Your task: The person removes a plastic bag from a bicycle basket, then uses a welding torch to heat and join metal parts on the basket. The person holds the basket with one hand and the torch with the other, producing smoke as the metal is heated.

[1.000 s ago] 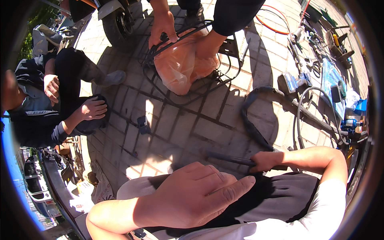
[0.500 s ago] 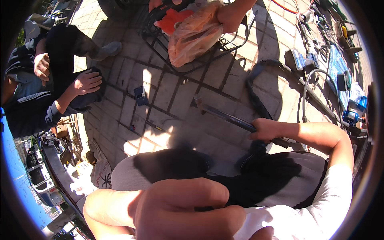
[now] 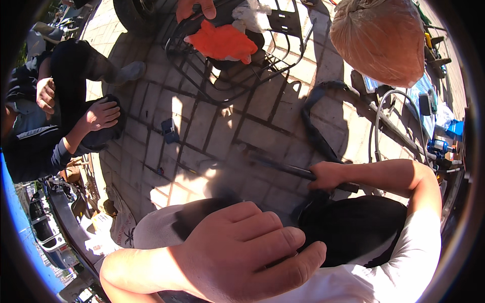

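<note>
Paving [image 3: 217,129] is stretching across the middle of the frame. At the left, a seated person [image 3: 78,65] is resting one hand on a knee. A black metal rack [image 3: 286,22] is occupying the upper centre. My left hand [image 3: 252,247] is hanging at bottom centre, back upward, fingers loosely bent; I cannot tell whether its hidden palm is holding anything. A peach-coloured plastic bag [image 3: 379,43] is showing at upper right. Right of centre, a black tube [image 3: 314,118] is curving over the paving. An orange cloth [image 3: 222,43] is lying within the rack's outline. A dark rod [image 3: 288,168], its far end blurred, is pointing toward the centre, and my right hand [image 3: 326,175] is gripping it, fingers wrapped round. A small dark-blue box [image 3: 170,130] is sitting left of centre.
</note>
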Motion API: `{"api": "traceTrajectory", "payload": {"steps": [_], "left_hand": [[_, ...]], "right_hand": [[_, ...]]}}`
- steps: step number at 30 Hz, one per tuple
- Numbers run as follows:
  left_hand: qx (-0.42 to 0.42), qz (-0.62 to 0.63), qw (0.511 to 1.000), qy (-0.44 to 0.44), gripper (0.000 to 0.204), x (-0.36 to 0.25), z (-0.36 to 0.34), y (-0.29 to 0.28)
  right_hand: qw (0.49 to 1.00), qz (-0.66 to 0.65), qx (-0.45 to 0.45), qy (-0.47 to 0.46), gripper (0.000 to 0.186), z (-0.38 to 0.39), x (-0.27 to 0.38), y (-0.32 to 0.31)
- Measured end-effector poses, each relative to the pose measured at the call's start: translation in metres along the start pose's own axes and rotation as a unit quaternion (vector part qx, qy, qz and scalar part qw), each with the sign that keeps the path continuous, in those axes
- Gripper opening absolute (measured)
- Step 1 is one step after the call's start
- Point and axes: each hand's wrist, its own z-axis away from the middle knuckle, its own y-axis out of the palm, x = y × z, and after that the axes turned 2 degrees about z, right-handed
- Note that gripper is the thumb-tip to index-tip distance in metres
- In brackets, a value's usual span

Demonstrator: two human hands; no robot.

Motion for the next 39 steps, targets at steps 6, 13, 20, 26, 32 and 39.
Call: {"api": "traceTrajectory", "payload": {"steps": [6,13,20,26,32,39], "left_hand": [[-0.081,-0.053,0.995,0.022,0.026,-0.016,-0.007,0.021],[-0.233,-0.099,0.967,-0.034,0.017,-0.004,-0.038,0.024],[0.13,0.076,0.983,-0.106,0.025,-0.006,0.003,-0.009],[0.102,0.044,0.985,-0.131,0.023,-0.009,-0.009,-0.013],[0.041,0.044,0.998,-0.021,0.02,0.006,0.0,0.003],[-0.092,0.026,0.995,0.014,0.022,-0.01,-0.012,0.023]], "right_hand": [[1.0,-0.006,-0.026,0.0,0.045,0.001,0.003,-0.004],[0.998,0.008,-0.052,-0.038,0.038,-0.002,-0.01,-0.002],[0.999,0.0,-0.043,-0.033,0.037,-0.009,-0.013,-0.003],[1.0,-0.004,-0.022,-0.002,0.037,-0.005,-0.008,-0.01],[0.999,0.013,-0.031,-0.027,0.037,-0.007,-0.007,-0.009],[0.999,0.001,-0.045,-0.023,0.037,0.001,0.001,-0.011]]}}
